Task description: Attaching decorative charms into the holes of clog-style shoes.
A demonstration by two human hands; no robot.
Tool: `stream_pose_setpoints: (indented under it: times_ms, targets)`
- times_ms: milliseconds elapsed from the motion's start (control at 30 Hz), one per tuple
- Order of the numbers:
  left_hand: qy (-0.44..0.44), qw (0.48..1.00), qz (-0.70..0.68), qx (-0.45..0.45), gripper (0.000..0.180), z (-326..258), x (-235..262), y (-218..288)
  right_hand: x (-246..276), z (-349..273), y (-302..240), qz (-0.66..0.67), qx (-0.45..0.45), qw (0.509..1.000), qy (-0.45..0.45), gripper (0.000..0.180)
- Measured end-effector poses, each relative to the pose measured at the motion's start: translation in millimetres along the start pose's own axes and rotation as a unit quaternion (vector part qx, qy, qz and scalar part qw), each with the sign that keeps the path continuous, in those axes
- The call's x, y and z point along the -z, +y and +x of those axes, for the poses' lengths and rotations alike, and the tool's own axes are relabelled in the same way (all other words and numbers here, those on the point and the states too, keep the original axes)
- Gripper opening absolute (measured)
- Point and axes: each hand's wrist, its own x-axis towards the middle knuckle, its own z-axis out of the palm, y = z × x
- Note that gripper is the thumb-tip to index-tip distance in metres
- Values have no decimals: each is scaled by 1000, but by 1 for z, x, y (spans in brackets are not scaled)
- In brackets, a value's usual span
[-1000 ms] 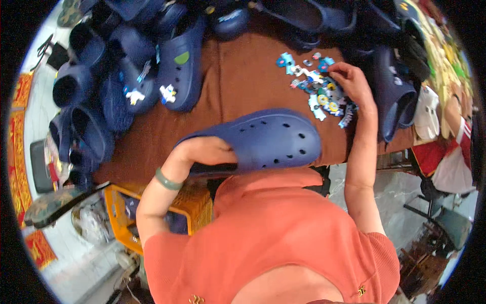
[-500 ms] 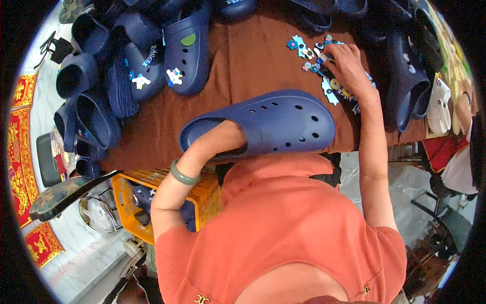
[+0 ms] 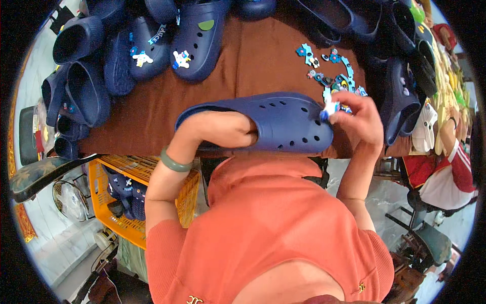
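A dark blue clog (image 3: 283, 124) lies sideways in front of me at the table's near edge, toe to the right, with round holes in its upper. My left hand (image 3: 225, 129), with a green bangle on its wrist, reaches in through the heel opening and grips it from inside; the fingertips are hidden. At the toe, my right hand (image 3: 362, 119) pinches a small white and blue shoe charm (image 3: 331, 109), slightly blurred, close by the holes. Behind it is a loose pile of colourful shoe charms (image 3: 340, 81) on the brown cloth (image 3: 273, 55).
Several blue clogs line the left, back and right of the table; one clog (image 3: 197, 45) bears a white charm and a green piece. An orange crate (image 3: 144, 230) with clogs stands below left. At far right are white clogs (image 3: 425, 126) and another person's arm (image 3: 448, 136).
My right hand has come from the charm pile to the clog's toe with a charm in its fingers. The left hand has drawn back slightly within the clog.
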Motion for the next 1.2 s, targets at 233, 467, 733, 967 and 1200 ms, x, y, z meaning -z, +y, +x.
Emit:
stream_pose_setpoints:
  times_ms: [233,467,733,967,1200]
  targets:
    - [66,890,-284,-351,41,12,-27,-89,-26,-11,9,-125,98,987,5,22]
    - [216,912,-330,-110,31,18,-54,1,-18,-10,22,-213,154,964,34,24]
    - [399,879,-175,-192,23,22,-64,1,-24,-10,3,-467,285,831,103,30]
    - [460,855,-123,-208,26,27,-61,-8,-29,8,13,-493,304,799,160,36]
    - [480,821,-152,-269,26,30,-61,-15,-35,7,-18,-582,279,759,84,34]
